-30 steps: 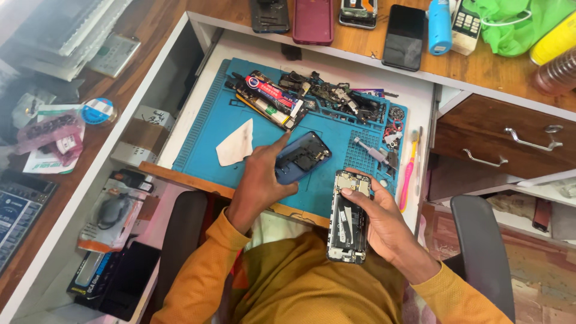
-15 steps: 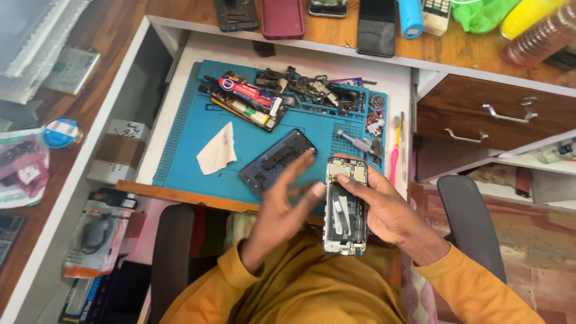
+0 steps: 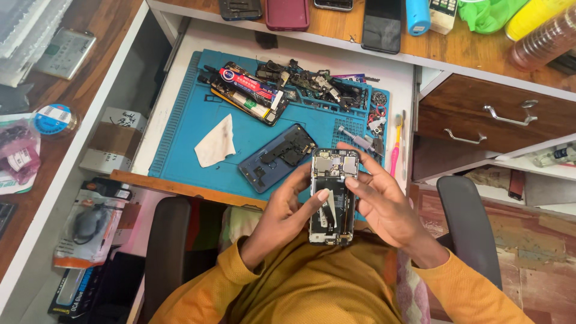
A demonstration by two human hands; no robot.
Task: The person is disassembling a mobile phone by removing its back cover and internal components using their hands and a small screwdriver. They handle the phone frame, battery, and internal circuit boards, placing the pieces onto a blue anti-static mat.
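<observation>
One opened phone [image 3: 333, 195] (its back off, boards showing) is clasped between the left hand [image 3: 288, 210] and right hand [image 3: 384, 207], fingers closed on its edges. One blue back cover [image 3: 277, 157] and one white cloth [image 3: 217, 143] are seen beyond the fingertips on one blue mat [image 3: 180, 129], laid in a white drawer [image 3: 174, 72].

Your left hand [image 3: 285, 210] comes up from below, palm tilted inward, its thumb laid flat across the front of the opened phone [image 3: 332, 195] and its fingers curled behind. Your right hand [image 3: 384, 207] cups the other side, thumb pointing inward, fingers wrapped around the upper edge. Both forearms, in orange sleeves, angle inward from your body.
</observation>
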